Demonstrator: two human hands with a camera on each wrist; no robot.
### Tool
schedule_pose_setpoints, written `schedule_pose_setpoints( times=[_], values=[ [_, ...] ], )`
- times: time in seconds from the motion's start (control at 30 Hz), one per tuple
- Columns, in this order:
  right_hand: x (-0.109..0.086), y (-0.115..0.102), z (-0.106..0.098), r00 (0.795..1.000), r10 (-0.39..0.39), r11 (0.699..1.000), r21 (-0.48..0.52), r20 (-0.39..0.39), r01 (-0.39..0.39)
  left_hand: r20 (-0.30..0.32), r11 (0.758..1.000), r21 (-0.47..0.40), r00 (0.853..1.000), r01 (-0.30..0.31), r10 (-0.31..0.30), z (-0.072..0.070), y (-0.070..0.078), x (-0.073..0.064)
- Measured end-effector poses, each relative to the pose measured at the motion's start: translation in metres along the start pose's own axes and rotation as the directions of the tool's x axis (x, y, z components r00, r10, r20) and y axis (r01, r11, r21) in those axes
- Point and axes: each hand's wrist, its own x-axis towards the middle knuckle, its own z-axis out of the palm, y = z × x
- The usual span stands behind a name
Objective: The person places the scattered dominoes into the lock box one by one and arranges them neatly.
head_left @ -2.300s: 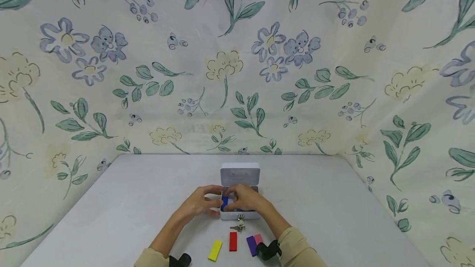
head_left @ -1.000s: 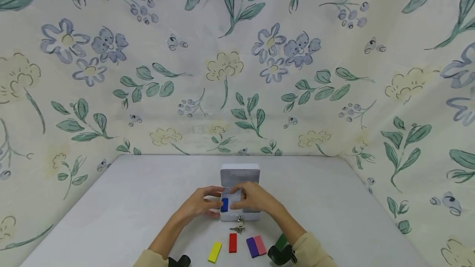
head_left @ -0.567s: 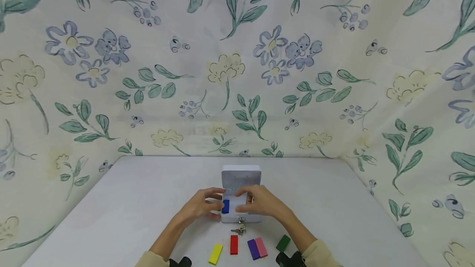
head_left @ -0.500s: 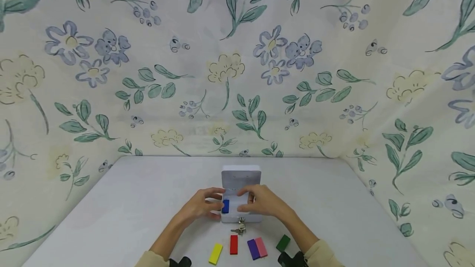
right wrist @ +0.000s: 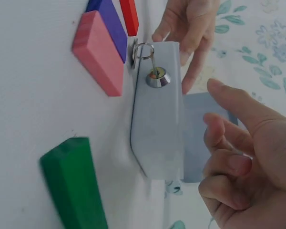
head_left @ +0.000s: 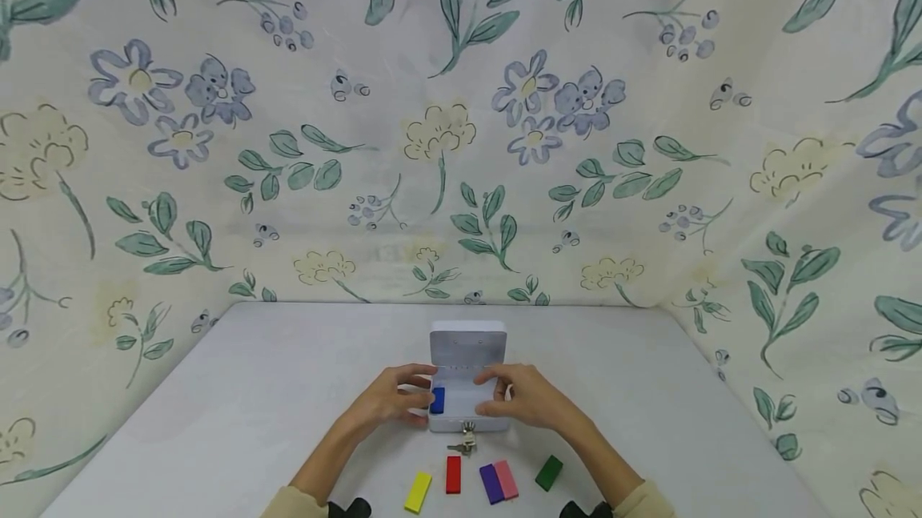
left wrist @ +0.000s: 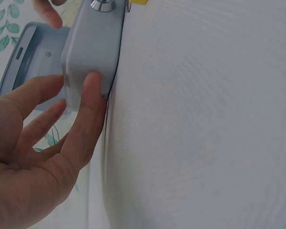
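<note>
A small grey metal cash box [head_left: 458, 424] stands with its lid [head_left: 468, 346] up. Inside, at the left end, lies a blue block [head_left: 438, 400]. My left hand [head_left: 392, 395] rests its fingers against the box's left end and rim, steadying it; the left wrist view shows fingertips [left wrist: 91, 86] touching the wall. Over the right part of the box is my right hand [head_left: 522, 395], fingers loosely bent with nothing between them; in the right wrist view, this hand [right wrist: 257, 157] is apart from the box wall. A key on a ring [right wrist: 144, 50] sits in the front lock [right wrist: 158, 77].
On the white table [head_left: 302, 358], in front of the box, lie a yellow block [head_left: 418, 492], a red block [head_left: 453, 475], a purple block [head_left: 492, 483] touching a pink block [head_left: 507, 479], and a green block [head_left: 549, 473]. Floral cloth [head_left: 432, 246] hangs behind.
My right hand has drawn back rightward over the box, away from the blue block, which now shows fully. The green block has come out from under the right wrist. My left hand stays.
</note>
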Motion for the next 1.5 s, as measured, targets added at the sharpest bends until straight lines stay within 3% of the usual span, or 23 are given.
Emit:
schedule_pose_setpoints(
  times=[0.27, 0.63, 1.0, 1.5],
  values=[
    [-0.012, 0.005, -0.005, 1.000, -0.016, 0.999, 0.039, -0.009, 0.016, -0.008, 1.000, 0.001, 1.000, 0.004, -0.004, 0.000, 0.000, -0.001],
    [-0.025, 0.009, -0.009, 0.999, 0.016, 0.988, 0.152, 0.028, -0.020, -0.008, 1.000, 0.001, 1.000, 0.004, -0.004, 0.000, 0.001, 0.000],
    [-0.041, 0.017, -0.015, 0.994, 0.090, 0.988, 0.124, 0.063, -0.097, -0.011, 1.000, 0.003, 1.000, 0.019, -0.019, 0.000, -0.001, 0.000],
    [-0.059, 0.029, -0.020, 0.993, 0.079, 0.993, 0.082, 0.089, -0.087, -0.017, 1.000, 0.014, 1.000, 0.013, -0.013, -0.001, 0.000, 0.001]
  ],
)
